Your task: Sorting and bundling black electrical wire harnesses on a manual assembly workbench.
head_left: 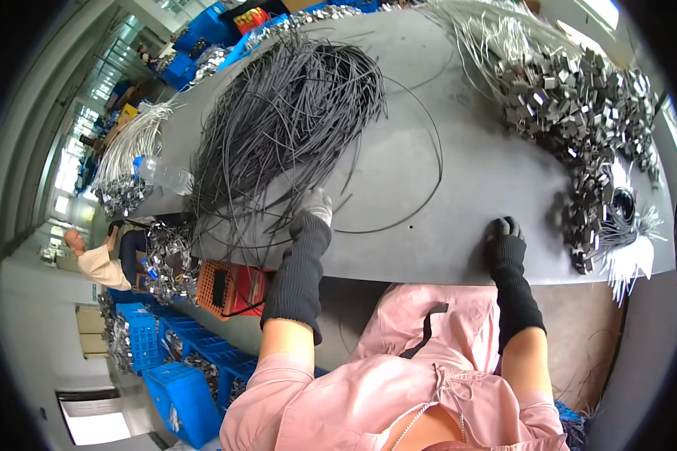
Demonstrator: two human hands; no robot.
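Note:
A large heap of thin black wires [293, 113] lies across the grey table [474, 173], its loose ends spreading toward me. At the heap's near edge is my left hand [317, 203] in a light grey glove. Its fingers are curled among the strands, and what lies inside them is hidden. My right hand [505, 228], in a dark glove, rests by the table's near edge with its fingers bent together; no held thing shows. Ribbed black sleeves cover both forearms. One long wire [438, 177] loops over the tabletop between the hands.
Metal-ended cables [579, 113] are piled at the right, with a white-wire bundle [630, 252] below. Left are pale cables [135, 143], a clear plastic bottle [165, 177] and a seated person [101, 263]. An orange crate [217, 289] and blue crates [180, 402] stand below the table.

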